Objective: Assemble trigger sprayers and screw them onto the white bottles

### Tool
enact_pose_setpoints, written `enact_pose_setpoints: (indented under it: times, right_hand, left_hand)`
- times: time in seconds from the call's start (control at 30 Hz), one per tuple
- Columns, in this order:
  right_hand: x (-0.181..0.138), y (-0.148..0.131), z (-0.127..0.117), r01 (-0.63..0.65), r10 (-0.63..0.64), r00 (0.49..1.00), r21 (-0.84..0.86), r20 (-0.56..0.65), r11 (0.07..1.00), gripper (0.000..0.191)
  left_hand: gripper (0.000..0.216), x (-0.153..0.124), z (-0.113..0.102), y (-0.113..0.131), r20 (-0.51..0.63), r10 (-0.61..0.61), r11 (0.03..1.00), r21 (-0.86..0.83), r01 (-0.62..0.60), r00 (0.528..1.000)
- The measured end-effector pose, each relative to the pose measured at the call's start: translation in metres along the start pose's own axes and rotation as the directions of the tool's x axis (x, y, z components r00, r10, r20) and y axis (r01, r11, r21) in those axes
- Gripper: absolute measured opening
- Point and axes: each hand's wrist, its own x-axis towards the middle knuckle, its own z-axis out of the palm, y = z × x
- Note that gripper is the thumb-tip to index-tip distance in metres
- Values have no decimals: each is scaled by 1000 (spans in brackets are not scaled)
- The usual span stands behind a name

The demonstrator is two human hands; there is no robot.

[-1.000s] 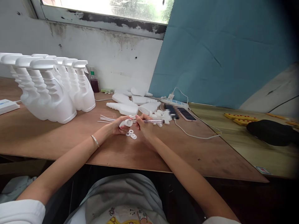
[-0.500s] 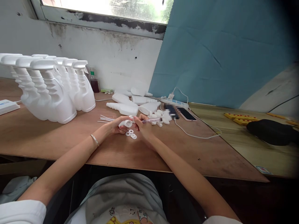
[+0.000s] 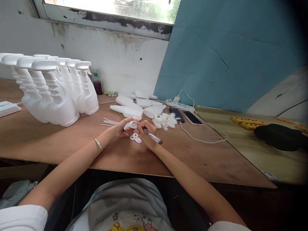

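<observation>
My left hand (image 3: 122,128) is closed around a white spray head (image 3: 130,125), whose round opening faces my right hand. In my right hand (image 3: 145,129) is a pen (image 3: 153,137) with a clear barrel; its dark end points down and right, and my fingers hide its tip. Several white ring washers (image 3: 135,138) lie on the table just below the spray head. Left of my left hand is a bundle of thin white tubes (image 3: 108,122). A pile of white spray heads (image 3: 165,121) lies to the right, beyond my right hand.
Assembled white spray bottles (image 3: 61,102) stand in a cluster at the left. White bottles (image 3: 127,111) lie on their sides toward the wall. Behind on the right are a phone (image 3: 193,118), a power strip (image 3: 180,106) and a white cable (image 3: 204,138). A dark-liquid bottle (image 3: 98,86) stands by the wall.
The pen has swung from pointing level to the right to slanting down and right. The spray head stays in my left hand, turned slightly.
</observation>
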Motion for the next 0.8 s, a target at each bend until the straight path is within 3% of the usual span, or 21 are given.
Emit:
enact_pose_setpoints:
  times: [0.1,0.27,0.37,0.5,0.67,0.8]
  right_hand:
    - [0,4,1,-43,44,998,-22,46,999,35]
    - [-2,10,3,51,-42,996,-113,75,992,38]
    - [-3,8,5,40,-33,997,-106,67,994,38]
    - [0,4,6,-77,78,997,13,-20,997,35]
    - [8,6,5,-282,272,959,262,76,923,35]
    - [12,7,2,-341,317,940,305,129,889,36]
  left_hand:
    - [40,2,-3,-2,-3,-16,1000,-1,16,1000]
    - [40,4,-2,-4,66,15,998,-57,-11,998]
    - [39,4,0,-4,81,30,996,-87,-23,996]
    - [40,5,0,-5,26,7,995,-104,-4,1000]
    - [43,6,-5,-6,12,11,998,-62,-10,1000]
    - [42,5,-5,-6,33,1,998,-59,1,999]
